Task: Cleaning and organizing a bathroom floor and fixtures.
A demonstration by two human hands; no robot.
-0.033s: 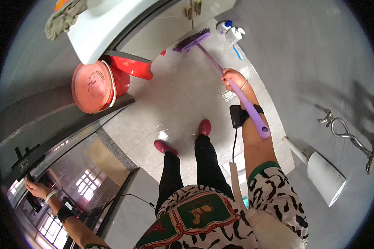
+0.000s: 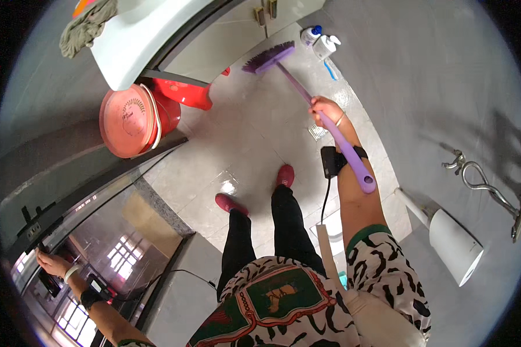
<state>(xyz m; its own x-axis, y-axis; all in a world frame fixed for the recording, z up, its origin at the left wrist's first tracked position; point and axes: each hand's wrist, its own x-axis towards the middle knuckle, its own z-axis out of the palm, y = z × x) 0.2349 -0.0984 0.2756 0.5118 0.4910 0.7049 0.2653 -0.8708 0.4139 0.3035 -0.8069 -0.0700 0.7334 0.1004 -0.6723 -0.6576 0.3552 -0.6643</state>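
Observation:
My right hand (image 2: 326, 111) is closed around the handle of a purple broom (image 2: 296, 85), partway along it. Its head, with dark purple bristles (image 2: 264, 57), is on the grey tiled floor ahead, close to the cabinet front (image 2: 214, 49). The handle's end passes over my right forearm. Far out to the left, my left hand (image 2: 53, 265) has its fingers curled at a dark handle (image 2: 42, 247) on the edge of a glossy glass door (image 2: 107, 225). Some of those fingertips are hidden.
Two white bottles (image 2: 325, 47) and a blue toothbrush-like stick (image 2: 330, 70) lie or stand by the right wall. A floor drain (image 2: 316, 132) is below my right hand. At left are a lidded red bucket (image 2: 169, 115) and a red basin (image 2: 185, 94). A metal tap (image 2: 458, 159) juts from the wall.
The broom's head has tipped slightly, so more of its bristles show. Both hands keep their places and grips.

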